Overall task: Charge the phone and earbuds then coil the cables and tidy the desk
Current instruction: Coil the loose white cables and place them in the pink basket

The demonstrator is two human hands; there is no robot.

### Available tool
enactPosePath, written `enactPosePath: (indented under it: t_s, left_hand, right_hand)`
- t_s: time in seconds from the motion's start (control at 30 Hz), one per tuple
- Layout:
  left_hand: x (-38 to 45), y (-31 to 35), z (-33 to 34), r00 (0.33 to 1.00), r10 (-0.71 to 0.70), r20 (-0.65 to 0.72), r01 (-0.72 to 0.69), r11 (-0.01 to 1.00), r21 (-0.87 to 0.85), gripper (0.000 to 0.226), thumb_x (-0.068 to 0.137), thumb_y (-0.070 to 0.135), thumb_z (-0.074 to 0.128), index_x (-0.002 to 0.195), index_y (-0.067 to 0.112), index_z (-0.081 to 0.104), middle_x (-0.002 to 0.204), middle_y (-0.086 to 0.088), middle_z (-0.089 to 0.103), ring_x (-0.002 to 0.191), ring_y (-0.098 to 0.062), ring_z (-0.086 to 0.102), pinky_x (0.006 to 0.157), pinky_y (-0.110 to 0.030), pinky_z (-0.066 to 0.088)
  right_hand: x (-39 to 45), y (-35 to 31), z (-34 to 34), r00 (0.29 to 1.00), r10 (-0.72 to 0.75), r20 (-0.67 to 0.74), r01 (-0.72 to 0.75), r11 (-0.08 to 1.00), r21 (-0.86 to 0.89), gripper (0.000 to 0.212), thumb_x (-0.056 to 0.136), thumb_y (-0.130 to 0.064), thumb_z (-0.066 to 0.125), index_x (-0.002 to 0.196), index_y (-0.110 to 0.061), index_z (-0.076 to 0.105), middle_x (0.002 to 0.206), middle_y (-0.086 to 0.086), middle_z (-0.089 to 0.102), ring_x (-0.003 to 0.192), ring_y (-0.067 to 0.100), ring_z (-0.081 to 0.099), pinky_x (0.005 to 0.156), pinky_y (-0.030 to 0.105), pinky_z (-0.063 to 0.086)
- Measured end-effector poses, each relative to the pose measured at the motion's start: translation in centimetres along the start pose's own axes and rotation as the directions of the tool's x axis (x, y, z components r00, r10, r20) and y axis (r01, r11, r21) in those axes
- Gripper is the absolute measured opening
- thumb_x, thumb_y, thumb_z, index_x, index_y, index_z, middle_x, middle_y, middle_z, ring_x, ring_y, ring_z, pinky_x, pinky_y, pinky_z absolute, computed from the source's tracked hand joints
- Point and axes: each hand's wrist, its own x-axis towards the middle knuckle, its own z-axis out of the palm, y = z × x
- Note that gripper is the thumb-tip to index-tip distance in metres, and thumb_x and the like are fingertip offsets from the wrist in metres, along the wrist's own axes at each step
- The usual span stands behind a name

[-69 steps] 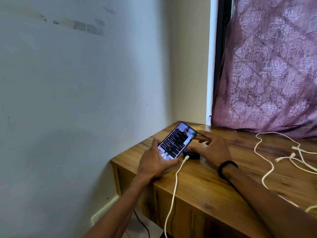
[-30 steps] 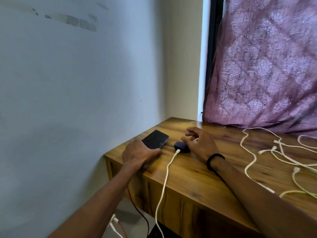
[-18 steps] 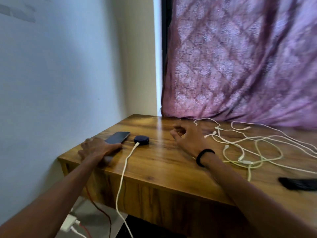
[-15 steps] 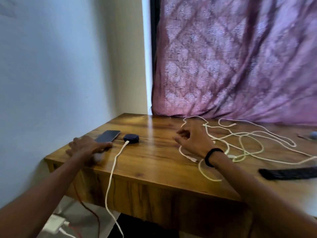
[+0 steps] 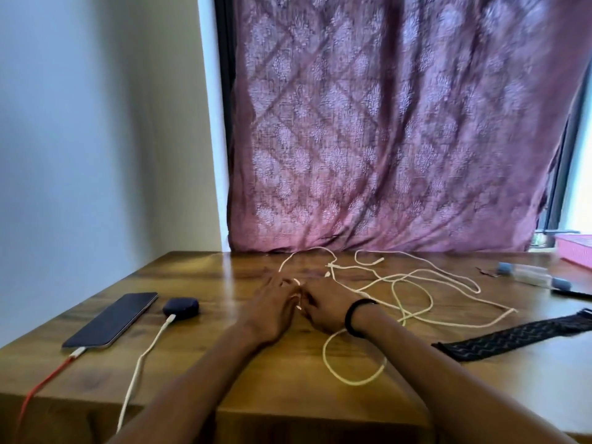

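A dark phone [image 5: 110,320] lies screen-up at the desk's left, with a red cable [image 5: 41,379] plugged into its near end. Beside it sits the dark earbuds case [image 5: 181,307] with a white cable [image 5: 141,357] plugged in and running off the front edge. My left hand [image 5: 272,310] and my right hand [image 5: 323,307] meet at mid-desk, fingers curled on one end of a loose white cable [image 5: 298,298]. A tangle of white cables [image 5: 400,283] spreads to the right of my hands.
The wooden desk [image 5: 224,373] stands against a wall on the left and a purple curtain [image 5: 384,123] behind. A black patterned strap [image 5: 519,336] lies at the right. Small blurred items [image 5: 528,275] and a pink tray [image 5: 573,251] sit far right.
My left hand set the phone down on the desk and moved right to join my right hand at the loose cables. The view swung right.
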Motion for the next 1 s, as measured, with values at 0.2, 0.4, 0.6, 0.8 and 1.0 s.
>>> enactPosePath:
  t_s: [0.2, 0.4, 0.6, 0.8, 1.0]
  left_hand:
    - [4.0, -1.3, 3.7, 0.980, 0.057, -0.189, -0.032, 0.991, 0.133, 0.021, 0.100, 0.032, 0.047, 0.109, 0.031, 0.065, 0.124, -0.012, 0.060, 0.116, -0.031, 0.051, 0.105, -0.042, 0.038]
    - [7.6, -1.2, 4.1, 0.937, 0.250, -0.243, -0.269, 0.962, -0.049, 0.016, 0.098, 0.013, 0.063, 0.111, 0.021, 0.059, 0.108, -0.003, 0.060, 0.098, -0.025, 0.057, 0.087, -0.037, 0.046]
    - [7.8, 0.2, 3.9, 0.936, -0.046, -0.349, -0.116, 0.895, -0.430, 0.014, 0.107, 0.025, 0.042, 0.101, 0.027, 0.054, 0.079, 0.003, 0.063, 0.067, -0.021, 0.060, 0.062, -0.040, 0.047]
    - [8.4, 1.2, 6.3, 0.990, 0.045, -0.134, -0.088, 0.937, -0.338, 0.036, 0.099, 0.034, 0.037, 0.101, 0.018, 0.069, 0.103, -0.008, 0.075, 0.094, -0.032, 0.071, 0.083, -0.050, 0.054]
    - [7.8, 3.8, 5.2, 0.980, -0.006, -0.200, -0.022, 0.990, -0.138, 0.037, 0.101, 0.043, 0.037, 0.093, 0.018, 0.062, 0.083, -0.009, 0.071, 0.077, -0.034, 0.065, 0.066, -0.047, 0.052]
  right_hand:
    - [2.8, 5.3, 0.9, 0.988, 0.108, -0.114, -0.092, 0.986, 0.140, 0.016, 0.098, -0.007, 0.049, 0.093, -0.021, 0.054, 0.101, 0.011, 0.070, 0.090, 0.028, 0.061, 0.073, 0.025, 0.033]
    - [3.7, 5.2, -0.8, 0.937, 0.316, -0.150, -0.265, 0.921, 0.286, 0.038, 0.104, -0.031, 0.046, 0.068, -0.020, 0.055, 0.075, 0.004, 0.066, 0.069, 0.022, 0.059, 0.069, 0.037, 0.040]
    - [4.1, 4.4, -1.8, 0.942, -0.033, 0.335, -0.335, -0.206, 0.920, 0.035, 0.101, -0.028, 0.051, 0.068, -0.021, 0.041, 0.051, -0.008, 0.019, 0.045, 0.010, 0.010, 0.043, 0.024, 0.013]
    - [4.7, 4.4, -2.5, 0.982, 0.187, -0.015, 0.098, -0.445, 0.890, 0.031, 0.104, -0.022, 0.049, 0.105, 0.001, 0.069, 0.064, -0.003, 0.047, 0.049, 0.005, 0.039, 0.049, 0.018, 0.040]
    - [4.7, 7.0, -1.9, 0.891, 0.417, -0.178, 0.305, -0.261, 0.916, 0.032, 0.108, -0.014, 0.047, 0.128, 0.005, 0.061, 0.118, 0.020, 0.075, 0.106, 0.029, 0.076, 0.089, 0.041, 0.063]
